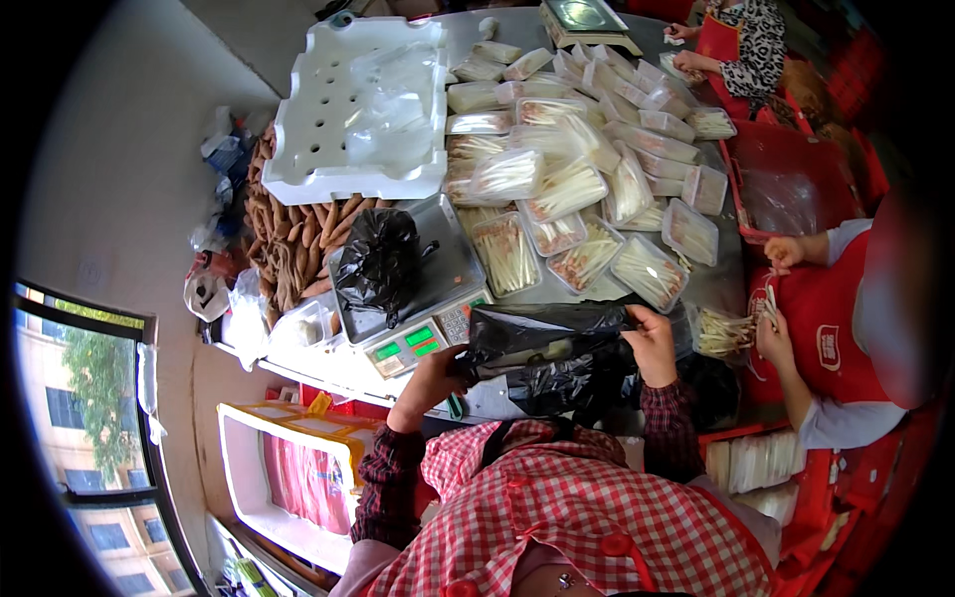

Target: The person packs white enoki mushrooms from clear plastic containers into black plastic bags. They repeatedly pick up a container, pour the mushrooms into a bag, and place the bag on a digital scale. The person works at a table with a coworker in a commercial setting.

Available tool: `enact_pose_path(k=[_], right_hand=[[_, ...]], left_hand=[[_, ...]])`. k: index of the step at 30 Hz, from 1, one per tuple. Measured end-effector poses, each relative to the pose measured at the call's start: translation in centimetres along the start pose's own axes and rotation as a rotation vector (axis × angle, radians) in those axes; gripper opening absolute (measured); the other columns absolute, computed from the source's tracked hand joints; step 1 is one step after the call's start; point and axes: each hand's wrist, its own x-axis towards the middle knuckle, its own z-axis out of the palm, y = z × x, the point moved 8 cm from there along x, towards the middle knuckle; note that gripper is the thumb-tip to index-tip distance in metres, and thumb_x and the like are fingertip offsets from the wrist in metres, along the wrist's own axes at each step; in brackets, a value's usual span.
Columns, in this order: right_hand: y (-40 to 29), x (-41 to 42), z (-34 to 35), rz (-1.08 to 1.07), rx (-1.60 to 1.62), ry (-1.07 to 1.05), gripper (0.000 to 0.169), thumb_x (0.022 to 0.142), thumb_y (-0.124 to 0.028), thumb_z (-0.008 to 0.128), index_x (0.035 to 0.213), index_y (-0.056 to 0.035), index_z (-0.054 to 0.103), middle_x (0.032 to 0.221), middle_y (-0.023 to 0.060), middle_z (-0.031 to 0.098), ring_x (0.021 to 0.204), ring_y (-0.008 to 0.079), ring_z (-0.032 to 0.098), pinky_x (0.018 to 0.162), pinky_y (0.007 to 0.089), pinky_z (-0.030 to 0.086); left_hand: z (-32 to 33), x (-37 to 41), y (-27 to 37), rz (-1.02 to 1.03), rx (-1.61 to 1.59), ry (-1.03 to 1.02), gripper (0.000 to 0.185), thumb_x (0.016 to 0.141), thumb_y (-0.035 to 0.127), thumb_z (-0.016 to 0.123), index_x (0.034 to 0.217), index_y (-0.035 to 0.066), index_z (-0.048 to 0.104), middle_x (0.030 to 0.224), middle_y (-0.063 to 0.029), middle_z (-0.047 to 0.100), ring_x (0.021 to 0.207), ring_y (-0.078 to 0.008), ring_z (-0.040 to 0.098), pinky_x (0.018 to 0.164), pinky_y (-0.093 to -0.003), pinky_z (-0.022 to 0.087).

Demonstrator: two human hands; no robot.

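A black plastic bag (pixel 552 336) is stretched between my two hands at the near edge of the metal table. My left hand (pixel 436 380) grips its left end and my right hand (pixel 653 343) pinches the right end. Something pale shows on or through the bag's dark film, too unclear to name. Just beyond my left hand stands a digital scale (pixel 418 343) with lit green displays. On its metal pan (pixel 459 261) rests a full, bunched-up black plastic bag (pixel 380 257). Clear plastic boxes of pale vegetable stalks (pixel 645 272) lie close beyond my right hand.
Many more boxes (pixel 537 179) are heaped across the table. Left of them are a white foam crate lid (pixel 313 134) with thin plastic on it and long brown tubers (pixel 298 239). One co-worker's hand (pixel 776 336) holds stalks at right; another person (pixel 735 60) works farther back.
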Motion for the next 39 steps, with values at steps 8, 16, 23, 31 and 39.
enact_pose_path(k=[8,16,23,31,39], right_hand=[[-3.3,0.0,-1.8,-0.180,-0.680,0.223,0.018,0.072,0.004,0.066,0.089,0.0036,0.062,0.077,0.0086,0.064,0.067,0.0130,0.062,0.060,0.0266,0.046],[0.5,0.3,-1.7,0.156,-0.086,-0.016,0.015,0.085,-0.010,0.064,0.075,0.0014,0.061,0.068,-0.0011,0.059,0.065,0.0027,0.052,0.059,0.0194,0.041],[1.3,0.2,0.6,0.343,0.535,-0.076,0.008,0.089,-0.010,0.057,0.086,-0.0024,0.058,0.078,0.0032,0.059,0.074,0.0120,0.054,0.079,0.0281,0.046],[1.3,-1.3,9.7,0.156,0.196,-0.406,0.017,0.095,-0.010,0.049,0.096,0.0041,0.058,0.089,0.0054,0.060,0.074,0.0104,0.057,0.071,0.0236,0.045],[4.2,-4.3,10.4,0.393,0.313,-0.754,0.014,0.096,-0.014,0.050,0.092,-0.0011,0.056,0.083,0.0027,0.059,0.073,0.0108,0.060,0.072,0.0243,0.045]], left_hand=[[-1.3,-1.1,7.3,0.314,0.581,0.464,0.012,0.085,0.008,0.059,0.084,-0.003,0.061,0.072,-0.0078,0.063,0.067,-0.0111,0.061,0.059,-0.0274,0.047],[-0.3,0.4,3.5,0.211,-0.667,0.284,0.014,0.094,0.013,0.054,0.093,0.003,0.064,0.080,-0.0019,0.064,0.072,-0.0102,0.058,0.071,-0.0250,0.046],[1.5,-0.9,3.8,0.211,-0.818,0.165,0.031,0.095,0.022,0.050,0.111,0.000,0.062,0.079,-0.0017,0.059,0.075,-0.0101,0.053,0.073,-0.0245,0.041],[7.3,1.6,3.1,0.288,-0.425,0.080,0.047,0.084,-0.005,0.039,0.129,-0.002,0.049,0.132,-0.0106,0.050,0.119,-0.0192,0.049,0.097,-0.0282,0.038],[10.8,2.5,4.9,0.427,-0.152,-0.054,0.049,0.081,-0.014,0.042,0.128,-0.003,0.047,0.125,-0.0153,0.052,0.111,-0.0281,0.052,0.094,-0.0313,0.040]])
